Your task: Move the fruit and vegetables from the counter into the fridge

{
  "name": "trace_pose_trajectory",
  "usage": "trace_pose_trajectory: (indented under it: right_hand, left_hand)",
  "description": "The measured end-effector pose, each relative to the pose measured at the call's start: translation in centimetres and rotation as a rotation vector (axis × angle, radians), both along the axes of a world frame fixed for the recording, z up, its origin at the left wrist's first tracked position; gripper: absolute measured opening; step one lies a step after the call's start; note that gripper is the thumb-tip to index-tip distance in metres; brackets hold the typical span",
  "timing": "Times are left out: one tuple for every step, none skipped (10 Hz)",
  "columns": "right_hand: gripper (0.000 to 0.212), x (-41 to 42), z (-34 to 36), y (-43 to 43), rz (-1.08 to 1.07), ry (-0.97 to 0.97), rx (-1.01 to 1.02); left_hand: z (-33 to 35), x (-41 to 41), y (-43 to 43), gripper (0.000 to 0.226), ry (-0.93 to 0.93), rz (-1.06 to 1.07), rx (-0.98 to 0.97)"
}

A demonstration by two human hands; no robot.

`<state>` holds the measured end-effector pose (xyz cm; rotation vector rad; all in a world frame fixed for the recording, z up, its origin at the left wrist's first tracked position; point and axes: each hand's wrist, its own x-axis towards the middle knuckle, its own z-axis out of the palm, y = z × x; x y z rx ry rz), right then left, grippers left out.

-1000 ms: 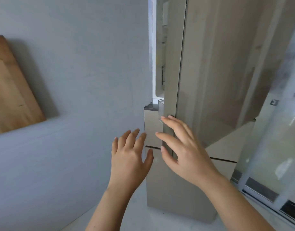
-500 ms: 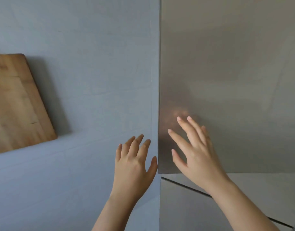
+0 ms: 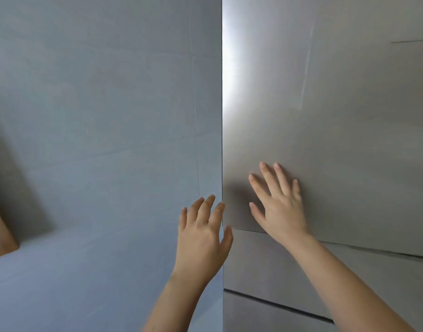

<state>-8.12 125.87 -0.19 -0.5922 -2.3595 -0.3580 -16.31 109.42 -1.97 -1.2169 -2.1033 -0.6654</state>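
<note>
The fridge's upper door (image 3: 325,116) is a brushed grey metal panel that fills the right half of the view, and it stands flush and closed. My right hand (image 3: 280,204) presses flat on its lower left part with straight, spread fingers. My left hand (image 3: 203,233) hovers beside the door's left edge, fingers relaxed and holding nothing. No fruit or vegetables are in view.
A pale blue-grey wall (image 3: 98,116) takes up the left half. A wooden cutting board's corner (image 3: 0,231) leans against it at the far left edge. Below the door, the fridge's lower drawer fronts (image 3: 265,267) show dark seams.
The fridge door swung from ajar, with its lit interior showing, to fully closed. My right hand followed it and now lies flat on the panel; the view shifted right.
</note>
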Motion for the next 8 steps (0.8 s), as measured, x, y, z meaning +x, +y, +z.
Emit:
trace_pose_trajectory:
  right_hand:
    - [0.059, -1.7, -0.5, 0.9, -0.069, -0.013, -0.010]
    - [0.056, -2.5, -0.9, 0.9, -0.115, 0.002, 0.000]
    - [0.056, -2.7, -0.9, 0.7, -0.128, 0.015, 0.012]
    - [0.054, -2.6, -0.6, 0.5, -0.139, 0.015, 0.007]
    - [0.049, -2.7, -0.2, -0.1, -0.099, 0.068, -0.022]
    - [0.045, -3.0, 0.3, -1.3, -0.017, 0.109, -0.035]
    - [0.043, -3.4, 0.6, -3.2, 0.093, 0.165, 0.011]
    - [0.037, -3.3, 0.7, -5.1, 0.208, 0.201, 0.021]
  left_hand:
    - [-0.1, -1.5, 1.0, 0.045, -0.003, -0.018, -0.005]
    - [-0.1, -2.7, 1.7, 0.045, -0.003, -0.033, -0.004]
    - [-0.1, -3.3, 2.1, 0.046, -0.009, -0.037, -0.008]
    - [0.0, -3.3, 1.9, 0.046, -0.009, -0.037, -0.017]
    - [0.1, -3.3, 1.3, 0.046, -0.007, -0.026, -0.010]
    - [0.5, -3.2, 0.3, 0.046, -0.028, 0.013, -0.014]
    - [0.3, -3.2, -1.6, 0.046, -0.021, 0.049, 0.007]
    - [-0.2, -2.5, -3.5, 0.046, -0.033, 0.125, 0.019]
